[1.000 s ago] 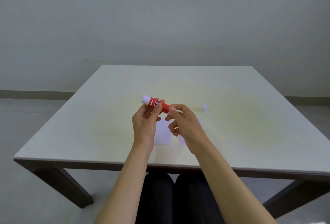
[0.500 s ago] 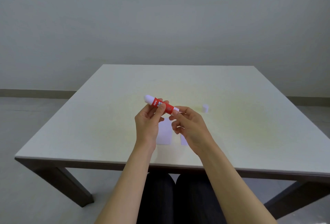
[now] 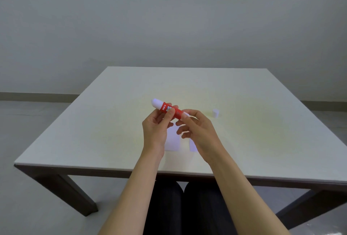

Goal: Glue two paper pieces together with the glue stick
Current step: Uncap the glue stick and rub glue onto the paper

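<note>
A red glue stick (image 3: 170, 109) with a white end pointing up-left is held in the air above the table. My left hand (image 3: 156, 129) grips its red barrel between thumb and fingers. My right hand (image 3: 199, 131) pinches its lower right white end. Beneath the hands, two white paper pieces lie flat on the table: one (image 3: 172, 141) under the left hand, the other (image 3: 192, 145) mostly hidden by my right hand. The white cap (image 3: 215, 113) stands on the table to the right, apart from the hands.
The pale square table (image 3: 93, 131) has its front edge just below my wrists. My dark-clad legs (image 3: 187, 208) show under it. A grey wall and floor lie beyond.
Both hands with the glue stick have lifted slightly and shifted a little right. My right fingers have moved on the stick's lower end.
</note>
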Tool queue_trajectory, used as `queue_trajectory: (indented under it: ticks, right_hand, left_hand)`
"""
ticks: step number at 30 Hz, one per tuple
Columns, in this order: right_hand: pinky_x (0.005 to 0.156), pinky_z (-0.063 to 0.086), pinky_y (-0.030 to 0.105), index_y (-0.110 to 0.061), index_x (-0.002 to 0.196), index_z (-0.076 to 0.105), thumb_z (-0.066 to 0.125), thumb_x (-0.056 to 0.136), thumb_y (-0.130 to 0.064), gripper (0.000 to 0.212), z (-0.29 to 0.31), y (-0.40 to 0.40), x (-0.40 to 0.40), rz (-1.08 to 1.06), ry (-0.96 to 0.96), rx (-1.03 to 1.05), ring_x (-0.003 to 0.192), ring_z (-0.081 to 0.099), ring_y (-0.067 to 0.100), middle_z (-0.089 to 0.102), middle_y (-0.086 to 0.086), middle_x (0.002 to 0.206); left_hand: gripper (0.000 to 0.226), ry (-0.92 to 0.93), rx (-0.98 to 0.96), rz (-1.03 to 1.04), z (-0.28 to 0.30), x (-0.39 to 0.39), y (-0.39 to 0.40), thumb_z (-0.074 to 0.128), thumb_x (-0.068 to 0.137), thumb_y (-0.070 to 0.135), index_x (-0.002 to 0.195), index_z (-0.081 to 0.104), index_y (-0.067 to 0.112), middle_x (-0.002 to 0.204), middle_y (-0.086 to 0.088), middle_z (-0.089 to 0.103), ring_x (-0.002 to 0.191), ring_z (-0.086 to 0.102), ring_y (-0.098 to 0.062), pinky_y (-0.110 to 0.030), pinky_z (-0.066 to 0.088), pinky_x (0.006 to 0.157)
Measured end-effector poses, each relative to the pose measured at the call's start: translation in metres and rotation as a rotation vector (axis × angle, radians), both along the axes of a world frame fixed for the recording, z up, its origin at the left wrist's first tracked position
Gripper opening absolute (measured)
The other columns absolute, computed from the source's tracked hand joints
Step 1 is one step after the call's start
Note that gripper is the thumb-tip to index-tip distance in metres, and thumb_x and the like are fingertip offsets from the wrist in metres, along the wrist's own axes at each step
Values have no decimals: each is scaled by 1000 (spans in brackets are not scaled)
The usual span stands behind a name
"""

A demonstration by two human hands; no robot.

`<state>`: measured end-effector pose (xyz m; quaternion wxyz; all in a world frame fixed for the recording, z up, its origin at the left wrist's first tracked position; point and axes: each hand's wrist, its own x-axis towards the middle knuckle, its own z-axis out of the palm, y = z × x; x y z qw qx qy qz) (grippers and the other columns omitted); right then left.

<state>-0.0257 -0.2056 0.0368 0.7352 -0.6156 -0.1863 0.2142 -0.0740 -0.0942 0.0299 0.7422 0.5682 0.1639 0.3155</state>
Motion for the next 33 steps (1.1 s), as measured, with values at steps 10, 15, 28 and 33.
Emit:
queue_trajectory:
  ticks: [10, 15, 28, 33]
  right_hand:
    - [37, 27, 21, -13, 55, 47, 41, 95, -47, 53, -1, 6, 2, -99, 213, -145, 34, 29, 14, 34, -3, 43]
    - [41, 41, 21, -9, 68, 67, 41, 91, -57, 59, -3, 8, -4, -22, 87, -83, 38, 47, 17, 54, 4, 48]
    - [63, 58, 28, -10, 94, 57, 58, 92, -17, 8, -5, 0, 17, -204, 191, 326, 76, 71, 24, 72, 10, 86]
    - [75, 59, 34, -4, 94, 57, 50, 94, -13, 11, -13, -2, 29, -192, 243, 279, 79, 69, 32, 75, 16, 84]
  left_hand:
    - [12, -3, 52, -71, -1, -3, -1, 68, 84, 18, 93, 70, 25, 93, 9, 76, 92, 68, -4, -14, 52, 65]
    - [12, -48, -53, -67, -3, -5, 4, 69, 81, 19, 93, 71, 19, 94, 5, 76, 91, 70, -8, -15, 52, 69]
    - [66, 362, 492, -240, -20, -24, 79, 63, 79, 48, 137, 40, 28, 130, 12, 53, 125, 44, -5, -24, 35, 99]
    - [64, 613, 891, -442, -28, -27, 116, 62, 86, 40, 143, 35, 31, 151, 13, 32, 143, 17, -4, -23, 16, 110]
